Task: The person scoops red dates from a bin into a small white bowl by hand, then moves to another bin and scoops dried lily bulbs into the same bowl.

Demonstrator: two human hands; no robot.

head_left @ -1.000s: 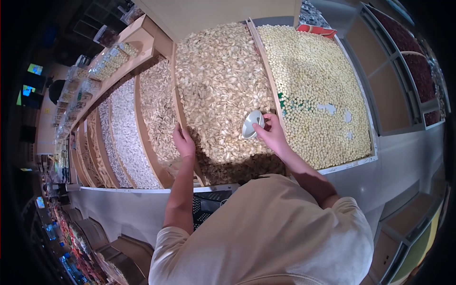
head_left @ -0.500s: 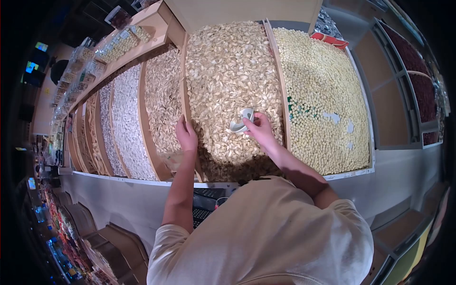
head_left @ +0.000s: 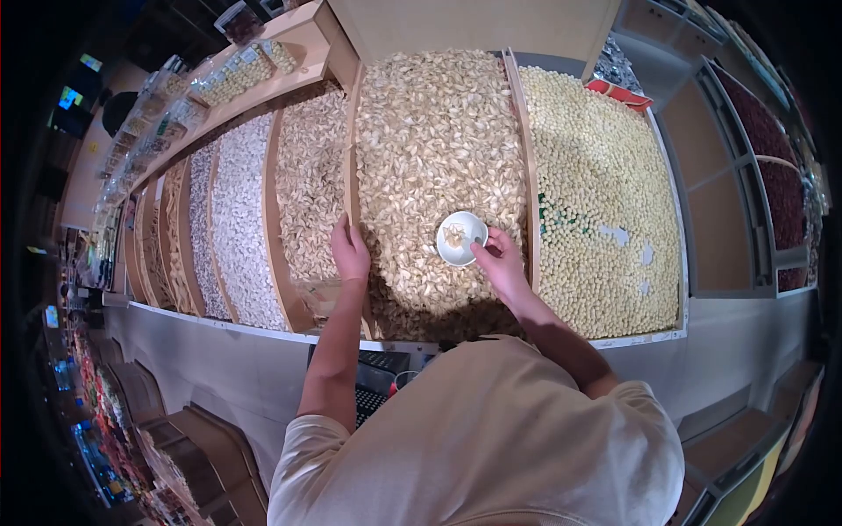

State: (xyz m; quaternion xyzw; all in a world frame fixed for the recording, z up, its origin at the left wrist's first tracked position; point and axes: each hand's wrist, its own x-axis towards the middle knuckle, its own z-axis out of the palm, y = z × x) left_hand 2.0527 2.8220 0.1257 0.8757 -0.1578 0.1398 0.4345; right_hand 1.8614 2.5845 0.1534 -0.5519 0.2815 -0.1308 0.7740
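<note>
My right hand (head_left: 503, 259) pinches the rim of a small white bowl (head_left: 451, 252) between thumb and fingers. A few pale dried flakes (head_left: 453, 235) lie in the bowl, whose open side faces up towards me. Below it spreads a wide bin of the same cream-coloured, curled dried flakes (head_left: 430, 140). My left hand (head_left: 352, 252) rests at the wooden divider (head_left: 353, 175) on the left side of this bin, fingers stretched forward and thumb apart, with nothing visible in it.
Pale round kernels (head_left: 596, 175) fill the bin on the right, with green and whitish patches showing among them. Leftward are bins of darker flakes (head_left: 307, 167) and white pieces (head_left: 241, 193). Clear jars (head_left: 237, 74) stand on a wooden shelf (head_left: 307, 70) at the back left.
The bowl was tilted on its side over the flakes; now it is turned upright with flakes showing inside. My right hand has moved slightly right and nearer. My left hand stays at the divider.
</note>
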